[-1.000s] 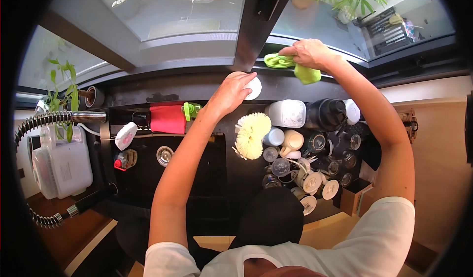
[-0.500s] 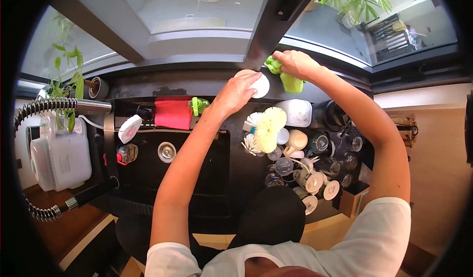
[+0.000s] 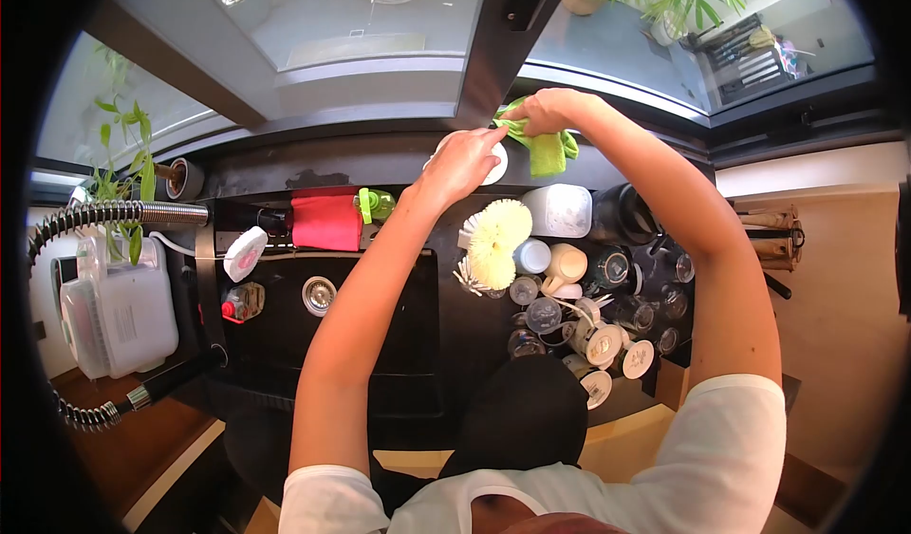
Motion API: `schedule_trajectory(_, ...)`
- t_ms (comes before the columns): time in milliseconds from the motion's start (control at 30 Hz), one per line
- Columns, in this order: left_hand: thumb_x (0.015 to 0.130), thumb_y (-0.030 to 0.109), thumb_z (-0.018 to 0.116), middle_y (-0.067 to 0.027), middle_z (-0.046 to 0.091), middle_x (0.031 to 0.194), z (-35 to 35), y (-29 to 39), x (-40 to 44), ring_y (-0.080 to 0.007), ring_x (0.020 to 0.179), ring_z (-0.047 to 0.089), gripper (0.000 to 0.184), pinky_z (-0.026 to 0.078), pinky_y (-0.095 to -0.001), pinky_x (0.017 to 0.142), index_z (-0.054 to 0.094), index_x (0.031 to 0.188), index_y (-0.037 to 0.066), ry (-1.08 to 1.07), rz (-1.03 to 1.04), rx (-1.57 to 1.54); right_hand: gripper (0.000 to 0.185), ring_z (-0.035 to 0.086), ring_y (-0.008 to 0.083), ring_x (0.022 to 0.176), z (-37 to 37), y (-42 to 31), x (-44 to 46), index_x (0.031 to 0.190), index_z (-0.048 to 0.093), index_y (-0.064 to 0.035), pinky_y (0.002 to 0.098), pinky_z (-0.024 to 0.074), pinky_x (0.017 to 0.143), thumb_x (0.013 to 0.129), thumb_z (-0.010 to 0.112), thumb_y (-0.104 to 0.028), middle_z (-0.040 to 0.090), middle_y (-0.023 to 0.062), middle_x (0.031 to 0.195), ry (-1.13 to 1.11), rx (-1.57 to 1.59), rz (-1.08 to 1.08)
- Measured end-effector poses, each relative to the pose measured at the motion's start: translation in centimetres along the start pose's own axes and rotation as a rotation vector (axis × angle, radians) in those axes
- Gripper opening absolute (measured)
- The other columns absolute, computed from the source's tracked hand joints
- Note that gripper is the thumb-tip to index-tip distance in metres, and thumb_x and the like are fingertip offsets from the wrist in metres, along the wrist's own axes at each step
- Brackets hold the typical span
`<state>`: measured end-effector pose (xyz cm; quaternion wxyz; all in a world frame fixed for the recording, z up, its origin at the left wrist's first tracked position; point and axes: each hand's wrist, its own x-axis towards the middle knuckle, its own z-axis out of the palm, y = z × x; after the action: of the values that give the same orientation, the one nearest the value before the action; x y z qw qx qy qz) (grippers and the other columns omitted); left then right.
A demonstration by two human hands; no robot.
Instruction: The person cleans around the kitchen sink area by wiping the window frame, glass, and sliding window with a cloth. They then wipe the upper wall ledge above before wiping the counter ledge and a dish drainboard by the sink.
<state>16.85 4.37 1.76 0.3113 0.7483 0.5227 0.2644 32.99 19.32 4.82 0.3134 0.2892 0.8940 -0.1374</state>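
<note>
My left hand (image 3: pixel 457 166) rests on a white round thing (image 3: pixel 497 166) on the dark window ledge, its fingers curled over the top. The hand covers most of that thing, so its kind is unclear. Close by on the right, my right hand (image 3: pixel 550 112) grips a bright green cloth (image 3: pixel 548 157). The cloth bunches under the fingers and hangs down onto the ledge beside the window frame's corner. Its left end reaches the fingertips of my left hand.
Below the ledge lies a black sink (image 3: pixel 380 344) with a drain (image 3: pixel 320 295). A pink cloth (image 3: pixel 325 221) and a green-topped bottle (image 3: pixel 378 204) stand behind it. Right of the sink are a pale yellow brush (image 3: pixel 500 240), a white tub (image 3: pixel 558 211) and several upturned mugs (image 3: pixel 603 344) and glasses.
My right hand has moved left with the green cloth, closer to my left hand, and the cloth is spread out more. My left hand still covers the white round thing. The view has shifted slightly.
</note>
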Motion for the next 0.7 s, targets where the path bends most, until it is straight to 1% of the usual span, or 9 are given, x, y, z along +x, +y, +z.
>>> schedule_trajectory(33,0.085,0.01,0.059,-0.0207,0.052,0.132,-0.1,0.2,0.5,-0.0367,0.118,0.052,0.051,0.043,-0.0403,0.099,0.047,0.134,0.001,-0.017,-0.014,0.011,0.055,0.067,0.0308,0.082,0.4,0.9,0.6,0.139,0.046,-0.0326,0.0406,0.0538,0.076,0.085,0.053,-0.024,0.068,0.0155,0.1,-0.025,0.024,-0.043)
schedule_trajectory(67,0.085,0.01,0.059,-0.0206,0.051,0.133,-0.1,0.2,1.0,-0.0366,0.118,0.051,0.052,0.042,-0.0402,0.099,0.046,0.134,0.001,-0.022,-0.005,0.04,0.058,0.067,0.0294,0.072,-1.5,-0.8,-1.1,0.143,0.041,-0.0324,0.0393,0.0547,0.072,0.086,0.052,-0.025,0.068,0.0142,0.098,-0.143,0.077,0.063)
schedule_trajectory(200,0.086,0.011,0.059,-0.0201,0.046,0.138,1.0,-0.6,2.6,-0.0356,0.122,0.049,0.053,0.041,-0.0398,0.102,0.043,0.136,0.001,-0.061,0.021,0.215,0.062,0.065,0.0283,0.06,-1.9,0.9,-2.4,0.146,0.034,-0.0325,0.0392,0.0559,0.063,0.088,0.051,-0.025,0.067,0.0145,0.095,-0.327,0.071,0.177)
schedule_trajectory(300,0.087,0.011,0.058,-0.0195,0.044,0.141,1.3,-0.6,3.5,-0.0342,0.124,0.048,0.052,0.04,-0.0395,0.104,0.044,0.136,0.001,-0.104,-0.015,0.285,0.063,0.066,0.0269,0.061,-0.4,4.4,-4.2,0.146,0.035,-0.0341,0.0359,0.0569,0.06,0.085,0.049,-0.024,0.066,0.0137,0.09,-0.367,0.227,0.297)
schedule_trajectory(433,0.088,0.011,0.057,-0.0196,0.043,0.141,1.7,-0.1,3.9,-0.0328,0.126,0.047,0.05,0.039,-0.0393,0.105,0.045,0.134,0.0,-0.121,-0.071,0.351,0.065,0.066,0.0227,0.068,0.9,6.8,-6.8,0.144,0.036,-0.04,0.0364,0.0593,0.061,0.083,0.048,-0.021,0.065,0.0113,0.094,-0.368,0.305,0.391)
schedule_trajectory(467,0.087,0.011,0.057,-0.0199,0.043,0.141,1.9,0.0,4.0,-0.0331,0.125,0.048,0.049,0.04,-0.0395,0.105,0.046,0.134,-0.001,-0.131,-0.066,0.364,0.065,0.067,0.0214,0.073,1.5,7.6,-7.2,0.142,0.038,-0.0417,0.0368,0.0597,0.061,0.082,0.049,-0.02,0.065,0.0098,0.097,-0.352,0.31,0.414)
schedule_trajectory(567,0.09,0.014,0.056,-0.0198,0.054,0.13,3.2,-0.6,4.8,-0.0345,0.116,0.055,0.039,0.044,-0.0403,0.101,0.053,0.125,-0.002,-0.052,0.073,0.411,0.064,0.067,0.0217,0.076,3.1,10.1,-9.1,0.141,0.04,-0.0406,0.0364,0.0596,0.062,0.081,0.048,-0.019,0.066,0.0088,0.099,-0.304,0.357,0.428)
schedule_trajectory(667,0.093,0.019,0.052,-0.0179,0.065,0.109,1.8,3.0,6.4,-0.0357,0.101,0.06,0.03,0.048,-0.0416,0.094,0.06,0.113,-0.002,-0.141,-0.337,0.13,0.062,0.067,0.0208,0.076,3.9,11.5,-11.0,0.139,0.043,-0.04,0.0362,0.059,0.064,0.081,0.047,-0.018,0.066,0.0069,0.101,-0.273,0.413,0.484)
schedule_trajectory(700,0.097,0.021,0.046,-0.0151,0.065,0.09,3.1,1.4,6.9,-0.0348,0.089,0.061,0.029,0.05,-0.0407,0.086,0.063,0.104,-0.001,-0.076,-0.173,0.291,0.062,0.067,0.0205,0.076,4.4,12.1,-11.5,0.139,0.044,-0.0401,0.0361,0.0589,0.064,0.082,0.047,-0.018,0.066,0.0065,0.101,-0.263,0.424,0.496)
